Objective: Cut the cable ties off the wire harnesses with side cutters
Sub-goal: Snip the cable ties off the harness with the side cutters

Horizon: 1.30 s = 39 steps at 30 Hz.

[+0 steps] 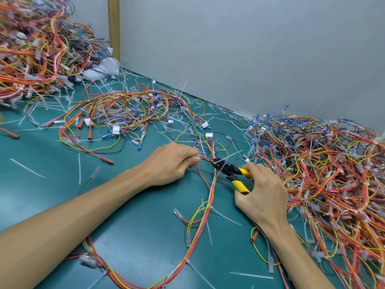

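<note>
Harness [205,213] lay on the green mat [135,205] between the two hands, its upper end raised into the work. The left hand [173,161] pinched the wires between thumb and curled fingers, just left of the cutters [226,168]. The right hand [262,190] was wrapped round the yellow handles. These stood apart, so the jaws appeared partly open. The tips met the bundle at a white tie [217,161]; whether they straddled the strap alone could not be told.

Judged good practice for this cut:
- Hold the wires taut with the left hand.
- Slip one tip under the strap only, with the flat side toward the insulation.
- Squeeze only once no wire sits between the blades.

Thin red and yellow wires crowded the tips, so a nicked conductor seemed the chief risk. The left fingertips were near the blades and were best kept back.

A lower tie [210,207] on the same harness was uncut and would likely come next. A right pile [323,174] and a far-left pile [31,59] of harnesses flanked the work. Loose straps [28,168] littered the mat.
</note>
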### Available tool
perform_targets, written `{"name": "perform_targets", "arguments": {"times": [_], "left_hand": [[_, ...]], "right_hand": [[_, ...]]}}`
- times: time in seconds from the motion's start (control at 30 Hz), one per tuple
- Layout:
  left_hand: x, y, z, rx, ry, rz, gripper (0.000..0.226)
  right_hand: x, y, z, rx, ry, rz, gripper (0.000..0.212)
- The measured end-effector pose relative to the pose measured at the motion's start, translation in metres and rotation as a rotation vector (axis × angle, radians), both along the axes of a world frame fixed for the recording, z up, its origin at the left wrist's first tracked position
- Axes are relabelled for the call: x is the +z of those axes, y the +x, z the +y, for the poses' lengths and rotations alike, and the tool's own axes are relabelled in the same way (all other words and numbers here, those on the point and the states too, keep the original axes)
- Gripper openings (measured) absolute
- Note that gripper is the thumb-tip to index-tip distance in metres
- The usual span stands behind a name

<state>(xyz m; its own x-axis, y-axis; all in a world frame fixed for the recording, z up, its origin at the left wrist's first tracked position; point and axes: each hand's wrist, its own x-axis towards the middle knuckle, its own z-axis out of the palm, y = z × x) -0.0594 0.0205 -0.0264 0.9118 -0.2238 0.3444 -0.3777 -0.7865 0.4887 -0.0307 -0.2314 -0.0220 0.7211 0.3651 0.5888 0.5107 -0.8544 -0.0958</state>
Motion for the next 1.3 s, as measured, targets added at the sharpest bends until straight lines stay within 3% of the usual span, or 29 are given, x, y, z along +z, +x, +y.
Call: {"name": "perform_targets", "arguments": {"times": [0.37,0.53,0.6,0.7,0.87,1.3], "left_hand": [[0.001,0.000,0.001,0.000,-0.001,0.005,0.031],[0.002,-0.001,0.001,0.004,-0.054,-0.005,0.030],[0.002,-0.002,0.001,-0.005,-0.060,-0.006,0.030],[0.003,-0.002,0.001,-0.010,-0.091,0.000,0.032],[0.003,-0.002,0.002,-0.008,-0.085,0.000,0.031],[0.002,-0.001,0.001,-0.001,-0.066,0.002,0.030]], "right_hand": [[-0.001,-0.001,0.001,-0.050,-0.063,0.017,0.012],[-0.002,0.003,-0.003,-0.050,-0.084,-0.057,0.045],[-0.001,0.002,-0.003,-0.045,-0.067,-0.071,0.044],[0.002,-0.002,0.000,-0.031,-0.029,-0.084,0.025],[0.008,-0.012,0.006,-0.096,-0.025,-0.005,0.050],[0.012,-0.011,0.009,-0.116,-0.115,0.028,0.064]]}}
